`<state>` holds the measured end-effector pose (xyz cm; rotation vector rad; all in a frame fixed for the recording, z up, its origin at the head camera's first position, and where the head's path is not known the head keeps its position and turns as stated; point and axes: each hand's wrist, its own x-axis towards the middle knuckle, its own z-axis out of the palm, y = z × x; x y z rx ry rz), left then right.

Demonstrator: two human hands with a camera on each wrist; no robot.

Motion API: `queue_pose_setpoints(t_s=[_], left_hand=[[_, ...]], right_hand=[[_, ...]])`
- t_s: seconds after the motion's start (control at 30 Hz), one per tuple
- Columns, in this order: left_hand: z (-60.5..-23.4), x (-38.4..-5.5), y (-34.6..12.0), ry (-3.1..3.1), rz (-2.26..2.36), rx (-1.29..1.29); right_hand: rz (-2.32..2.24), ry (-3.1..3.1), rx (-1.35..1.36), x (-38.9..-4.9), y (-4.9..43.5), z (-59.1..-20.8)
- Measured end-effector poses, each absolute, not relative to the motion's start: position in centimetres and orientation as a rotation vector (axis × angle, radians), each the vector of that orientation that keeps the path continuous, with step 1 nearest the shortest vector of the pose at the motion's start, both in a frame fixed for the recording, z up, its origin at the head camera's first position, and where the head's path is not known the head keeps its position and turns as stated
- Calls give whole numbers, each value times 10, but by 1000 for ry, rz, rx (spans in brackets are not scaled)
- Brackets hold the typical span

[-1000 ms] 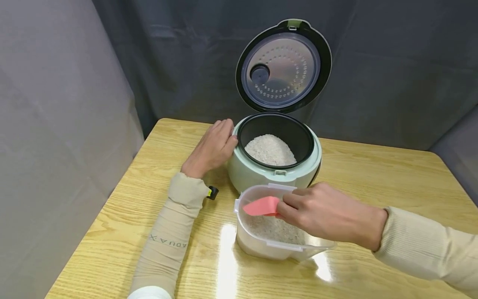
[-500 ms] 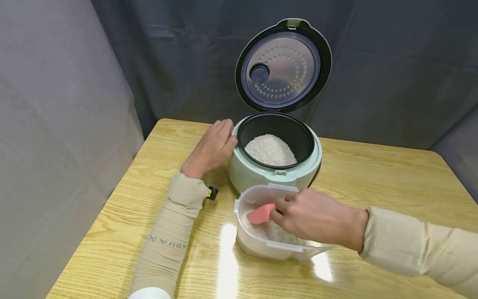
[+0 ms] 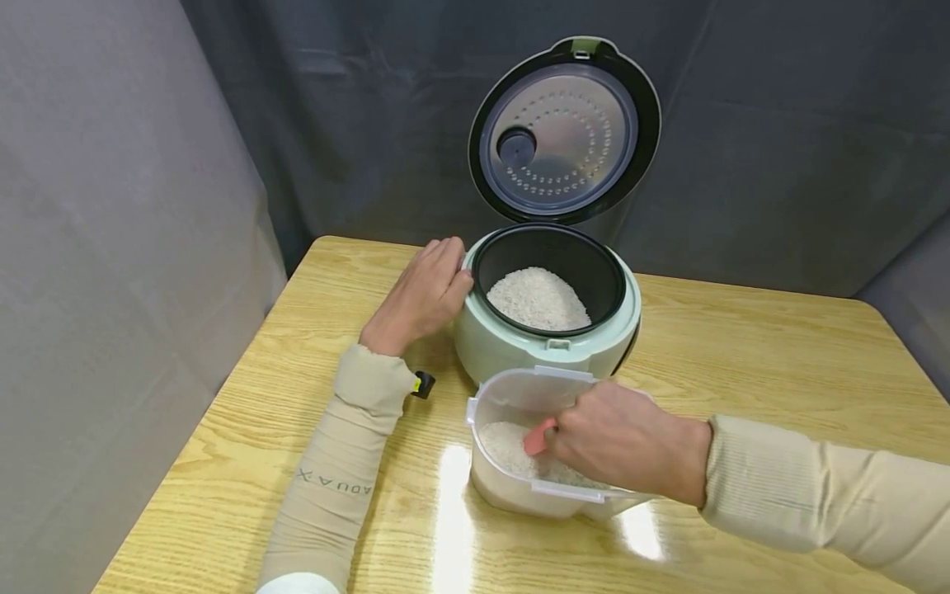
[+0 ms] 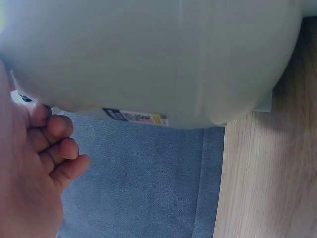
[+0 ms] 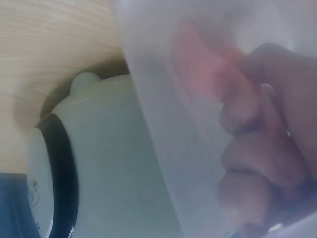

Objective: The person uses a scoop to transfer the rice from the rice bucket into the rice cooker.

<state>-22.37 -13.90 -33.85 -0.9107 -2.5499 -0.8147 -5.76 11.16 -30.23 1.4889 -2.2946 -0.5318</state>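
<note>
While the left arm (image 3: pixel 326 478) stretches forward, the right arm (image 3: pixel 816 487) crosses inward, its right hand (image 3: pixel 623 437) clenched around the pink scoop (image 3: pixel 539 437) inside the translucent container (image 3: pixel 512 493), before the rice cooker (image 3: pixel 486 351). The left hand (image 3: pixel 425 293), fingers curled, touches the cooker's side; whether it grips, I cannot tell. The scoop's handle is mostly hidden; the container wall blurs it in the right wrist view.

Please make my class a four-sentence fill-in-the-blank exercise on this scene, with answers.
1. The lid of the cooker stands ____.
2. Of cooker and tub, the left hand touches the ____.
3. The right hand holds the scoop inside the ____, not the cooker.
4. The cooker's inner pot is coloured ____.
Answers: open; cooker; tub; black.
</note>
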Motion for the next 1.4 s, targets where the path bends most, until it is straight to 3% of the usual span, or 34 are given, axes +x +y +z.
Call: queue_pose_setpoints(t_s=[1.4], left_hand=[[-340, -224, -139, -2541, -830, -910]], right_hand=[[-198, -2908, 1404, -59, 107, -298]])
